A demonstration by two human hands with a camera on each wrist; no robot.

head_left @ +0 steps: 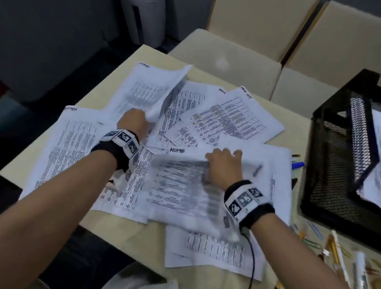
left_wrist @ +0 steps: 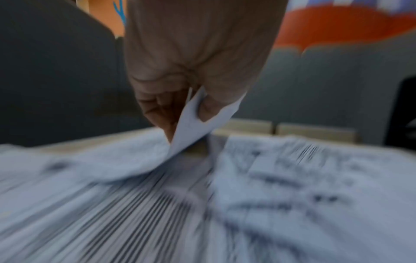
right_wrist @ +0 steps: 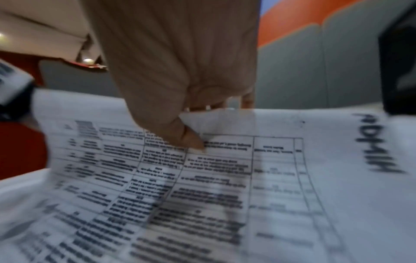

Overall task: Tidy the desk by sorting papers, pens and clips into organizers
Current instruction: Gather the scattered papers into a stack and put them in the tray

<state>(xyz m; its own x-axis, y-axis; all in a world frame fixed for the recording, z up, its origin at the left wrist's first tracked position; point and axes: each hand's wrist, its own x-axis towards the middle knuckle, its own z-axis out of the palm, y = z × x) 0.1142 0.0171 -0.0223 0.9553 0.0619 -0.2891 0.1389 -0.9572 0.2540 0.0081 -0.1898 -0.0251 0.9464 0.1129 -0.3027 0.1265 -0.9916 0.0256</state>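
Note:
Several printed sheets (head_left: 226,117) lie scattered over the beige desk (head_left: 127,228). My left hand (head_left: 134,121) pinches the near corner of one far sheet (head_left: 146,91), and that corner curls up off the pile; the left wrist view shows the paper corner (left_wrist: 191,121) caught between thumb and fingers. My right hand (head_left: 224,164) holds a sheet marked ADMIN (head_left: 187,189) by its edge, thumb on top (right_wrist: 191,140) and fingers curled under it. The ADMIN sheet (right_wrist: 225,186) is lifted and blurred.
A black mesh tray organizer (head_left: 342,157) stands at the right with papers in it. Pens, pencils and clips (head_left: 334,249) lie at the near right; a blue pen (head_left: 298,165) lies by the papers' edge. Beige chairs (head_left: 230,52) stand behind the desk.

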